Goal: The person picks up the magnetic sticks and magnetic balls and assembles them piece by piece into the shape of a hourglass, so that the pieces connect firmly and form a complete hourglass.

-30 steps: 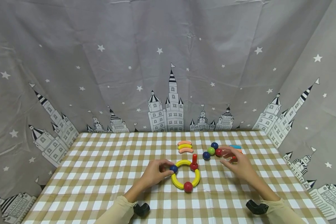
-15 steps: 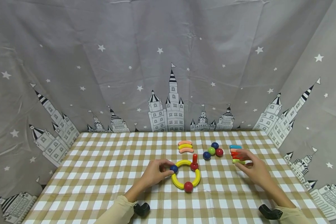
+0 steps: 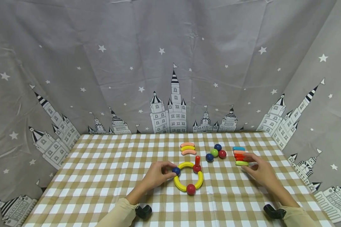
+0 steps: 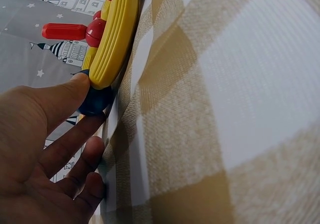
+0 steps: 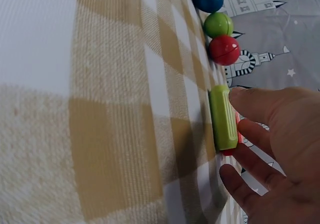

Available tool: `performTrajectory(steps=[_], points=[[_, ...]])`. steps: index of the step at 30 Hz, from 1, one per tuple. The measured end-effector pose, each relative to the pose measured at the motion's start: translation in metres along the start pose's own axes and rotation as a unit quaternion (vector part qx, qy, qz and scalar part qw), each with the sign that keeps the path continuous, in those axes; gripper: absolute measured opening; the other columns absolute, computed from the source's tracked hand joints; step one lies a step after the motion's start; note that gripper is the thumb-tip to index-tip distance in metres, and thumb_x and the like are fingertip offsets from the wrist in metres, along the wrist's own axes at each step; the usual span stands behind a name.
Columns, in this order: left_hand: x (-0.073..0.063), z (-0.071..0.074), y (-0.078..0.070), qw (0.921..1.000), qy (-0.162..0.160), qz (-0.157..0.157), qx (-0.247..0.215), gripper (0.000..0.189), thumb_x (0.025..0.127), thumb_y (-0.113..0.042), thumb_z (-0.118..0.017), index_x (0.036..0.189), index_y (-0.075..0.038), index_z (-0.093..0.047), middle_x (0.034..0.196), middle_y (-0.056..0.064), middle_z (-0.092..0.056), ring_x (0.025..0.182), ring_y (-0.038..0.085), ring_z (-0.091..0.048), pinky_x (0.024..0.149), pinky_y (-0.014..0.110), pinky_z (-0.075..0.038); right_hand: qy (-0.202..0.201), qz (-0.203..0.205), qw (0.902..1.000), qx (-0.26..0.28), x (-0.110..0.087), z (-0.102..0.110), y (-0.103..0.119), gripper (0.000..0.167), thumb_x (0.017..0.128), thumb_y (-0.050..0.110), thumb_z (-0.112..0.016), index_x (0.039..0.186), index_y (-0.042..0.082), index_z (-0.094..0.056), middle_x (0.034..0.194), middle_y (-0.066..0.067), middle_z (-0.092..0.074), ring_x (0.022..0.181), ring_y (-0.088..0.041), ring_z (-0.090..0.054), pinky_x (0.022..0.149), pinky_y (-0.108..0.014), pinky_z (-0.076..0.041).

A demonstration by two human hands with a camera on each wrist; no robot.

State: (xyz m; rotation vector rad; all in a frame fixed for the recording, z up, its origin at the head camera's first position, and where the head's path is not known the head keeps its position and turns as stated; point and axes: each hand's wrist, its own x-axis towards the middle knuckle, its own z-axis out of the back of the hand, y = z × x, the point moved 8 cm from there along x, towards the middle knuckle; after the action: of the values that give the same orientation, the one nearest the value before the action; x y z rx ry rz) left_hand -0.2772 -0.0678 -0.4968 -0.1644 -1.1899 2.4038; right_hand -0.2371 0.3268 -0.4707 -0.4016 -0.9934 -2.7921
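"Green stick (image 3: 241,163), nearest the person in its row: which hand is closer?"
"Right hand (image 3: 260,169), easily. Its thumb and fingers stand apart near the stick's right end; whether the thumb touches, I can't tell."
"And how does it lie?"
"Flat on the tabletop (image 3: 102,176), long axis running left to right, just left of that grip, red sticks (image 3: 238,156) just beyond."
"Left hand (image 3: 156,174)?"
"Well apart, thumb and finger pinching the blue ball (image 3: 176,171) on the left side of the yellow ring (image 3: 177,184)."
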Motion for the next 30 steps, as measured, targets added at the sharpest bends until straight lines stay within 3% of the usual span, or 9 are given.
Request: performTrajectory(steps=[5,14,30], points=[[0.0,0.0,-0.001,1.0,0.0,-0.003,0.0,0.025,0.089,-0.021,-0.082,0.113,-0.015,-0.077,0.088,-0.008,-0.069,0.069,0.011,-0.054,0.059,0.023,-0.043,0.016,-0.004,0.9994,-0.03,0.002,-0.006,-0.004,0.043,0.084,0.007,-0.084,0.123,0.005,-0.065,0.107,-0.013,-0.072,0.093,-0.028,-0.068,0.076,-0.037,-0.058],[0.0,0.001,-0.001,1.0,0.002,-0.007,-0.002,0.025,0.089,-0.02,-0.082,0.113,-0.014,-0.077,0.093,-0.006,-0.072,0.07,0.012,-0.054,0.06,0.023,-0.043,0.042,-0.009,0.9987,-0.025,0.001,-0.016,0.001,0.036,0.084,0.002,-0.083,0.117,0.006,-0.068,0.099,-0.007,-0.069,0.086,-0.023,-0.067,0.075,-0.037,-0.057],[0.0,0.0,-0.001,1.0,0.0,-0.007,0.003,0.025,0.089,-0.02,-0.082,0.113,-0.014,-0.077,0.091,-0.007,-0.071,0.068,0.011,-0.053,0.059,0.023,-0.043,0.087,0.002,0.9946,-0.056,0.004,-0.024,0.009,0.031,0.086,0.001,-0.079,0.116,0.007,-0.075,0.103,-0.006,-0.069,0.084,-0.016,-0.058,0.073,-0.035,-0.05]])
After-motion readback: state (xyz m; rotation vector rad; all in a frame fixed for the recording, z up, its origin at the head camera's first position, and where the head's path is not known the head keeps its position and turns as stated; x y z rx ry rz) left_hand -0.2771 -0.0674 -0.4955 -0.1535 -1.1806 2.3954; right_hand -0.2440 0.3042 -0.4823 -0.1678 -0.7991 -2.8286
